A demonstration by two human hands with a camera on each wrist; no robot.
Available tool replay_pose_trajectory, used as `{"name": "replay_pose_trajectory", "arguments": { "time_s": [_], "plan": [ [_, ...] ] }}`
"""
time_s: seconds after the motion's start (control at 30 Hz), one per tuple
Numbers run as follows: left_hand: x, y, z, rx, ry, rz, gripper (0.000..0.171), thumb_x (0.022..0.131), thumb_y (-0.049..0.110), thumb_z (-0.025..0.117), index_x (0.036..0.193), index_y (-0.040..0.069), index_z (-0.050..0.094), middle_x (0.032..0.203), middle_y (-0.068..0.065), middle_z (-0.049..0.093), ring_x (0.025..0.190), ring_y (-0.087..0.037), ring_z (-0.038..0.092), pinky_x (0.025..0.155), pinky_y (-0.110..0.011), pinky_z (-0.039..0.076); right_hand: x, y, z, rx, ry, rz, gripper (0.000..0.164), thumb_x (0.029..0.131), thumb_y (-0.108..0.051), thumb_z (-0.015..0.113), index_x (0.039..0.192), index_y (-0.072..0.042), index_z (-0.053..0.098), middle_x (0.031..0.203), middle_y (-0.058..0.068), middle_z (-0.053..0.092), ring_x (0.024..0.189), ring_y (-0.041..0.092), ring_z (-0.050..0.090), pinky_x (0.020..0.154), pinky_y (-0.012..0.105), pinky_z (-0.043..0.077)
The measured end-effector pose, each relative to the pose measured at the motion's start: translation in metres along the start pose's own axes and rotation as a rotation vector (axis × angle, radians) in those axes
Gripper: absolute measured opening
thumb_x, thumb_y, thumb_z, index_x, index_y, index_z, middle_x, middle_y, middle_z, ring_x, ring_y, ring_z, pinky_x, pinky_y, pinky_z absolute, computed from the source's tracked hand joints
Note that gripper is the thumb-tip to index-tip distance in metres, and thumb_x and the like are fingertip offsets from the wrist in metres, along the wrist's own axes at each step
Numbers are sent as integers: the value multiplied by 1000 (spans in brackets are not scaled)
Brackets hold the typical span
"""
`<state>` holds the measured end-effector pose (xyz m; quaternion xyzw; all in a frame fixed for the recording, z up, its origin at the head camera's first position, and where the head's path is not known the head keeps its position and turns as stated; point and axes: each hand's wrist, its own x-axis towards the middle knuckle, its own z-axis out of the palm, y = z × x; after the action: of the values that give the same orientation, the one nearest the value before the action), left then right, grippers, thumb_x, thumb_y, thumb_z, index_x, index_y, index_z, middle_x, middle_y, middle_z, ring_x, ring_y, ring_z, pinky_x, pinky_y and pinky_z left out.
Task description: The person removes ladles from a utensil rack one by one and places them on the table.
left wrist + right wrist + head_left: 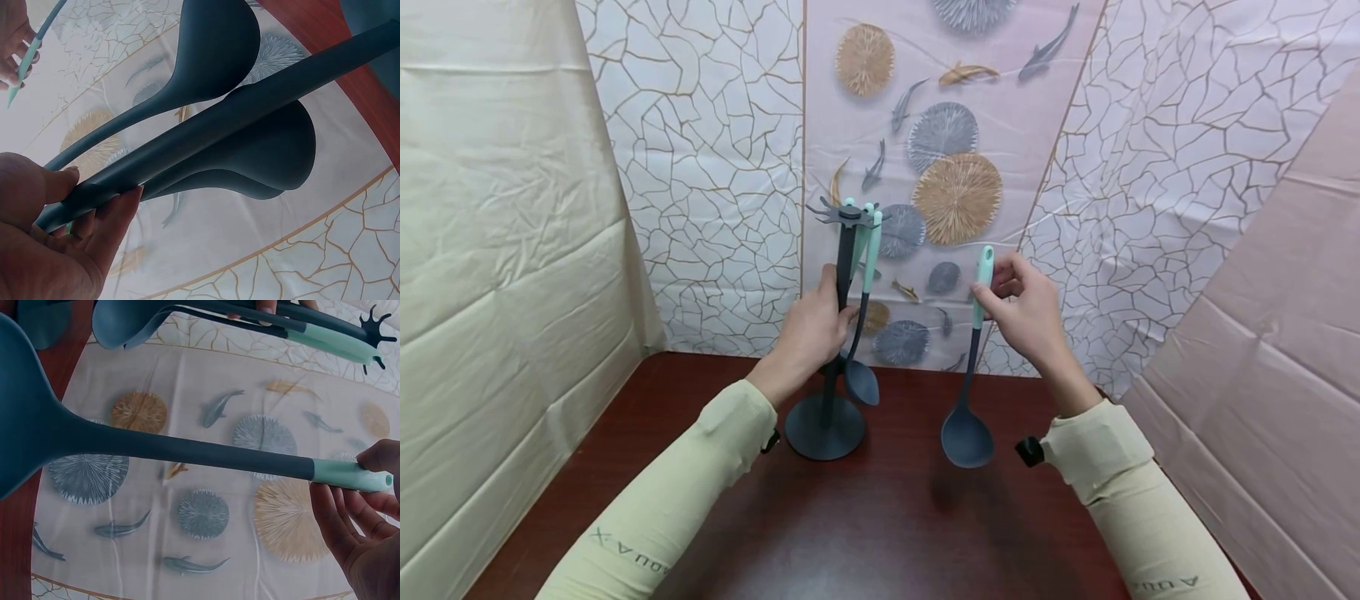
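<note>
In the head view my left hand (811, 329) grips the dark pole of a utensil stand (825, 427), which has a round base and a hooked top. Several utensils with mint handles hang on it, among them a dark spoon (862, 383). The left wrist view shows my thumb and fingers around the pole, with dark utensil heads (219, 50) on both sides of it. To the right, my right hand (1026, 304) pinches the mint handle of a ladle (967, 437). The ladle hangs bowl down above the table, apart from the stand.
A dark red-brown table (880, 533) lies under everything. Behind it hangs a patterned cloth (700, 167) with a fish and disc panel. Pale fabric walls (512, 292) stand at the left and right sides.
</note>
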<state>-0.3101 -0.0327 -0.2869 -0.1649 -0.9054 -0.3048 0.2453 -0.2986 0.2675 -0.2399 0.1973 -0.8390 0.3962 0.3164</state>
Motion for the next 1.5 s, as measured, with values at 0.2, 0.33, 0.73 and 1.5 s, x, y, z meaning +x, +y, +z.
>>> {"name": "replay_pose_trajectory", "arguments": {
  "time_s": [0.2, 0.33, 0.73, 1.5],
  "plan": [
    [1, 0, 0, 3, 5, -1, 41, 107, 25, 66, 135, 6, 41, 87, -9, 65, 68, -32, 68, 59, -44, 54, -2, 2, -4, 3, 0, -4, 17, 99, -13, 74, 111, -3, 66, 91, 11, 66, 71, 18, 69, 58, 29, 60],
    [1, 0, 0, 6, 4, 1, 42, 107, 25, 66, 136, 6, 41, 87, -9, 65, 67, -31, 68, 58, -44, 54, -4, 6, -9, -6, -6, 2, 18, 99, -12, 74, 110, -1, 66, 91, 13, 66, 70, 15, 69, 56, 24, 57],
    [2, 0, -1, 1, 13, -1, 42, 107, 25, 66, 135, 6, 41, 89, -10, 65, 68, -31, 69, 59, -44, 55, -15, 20, -19, -132, -42, 56, 18, 99, -12, 74, 113, -3, 67, 92, 11, 66, 71, 13, 68, 55, 23, 56],
    [0, -2, 1, 6, 3, -1, 41, 107, 25, 66, 134, 6, 41, 90, -9, 64, 71, -31, 69, 60, -43, 54, -35, 46, -28, -239, -120, 70, 17, 100, -14, 71, 110, -3, 64, 89, 12, 68, 71, 26, 74, 56, 29, 58]
  ]
}}
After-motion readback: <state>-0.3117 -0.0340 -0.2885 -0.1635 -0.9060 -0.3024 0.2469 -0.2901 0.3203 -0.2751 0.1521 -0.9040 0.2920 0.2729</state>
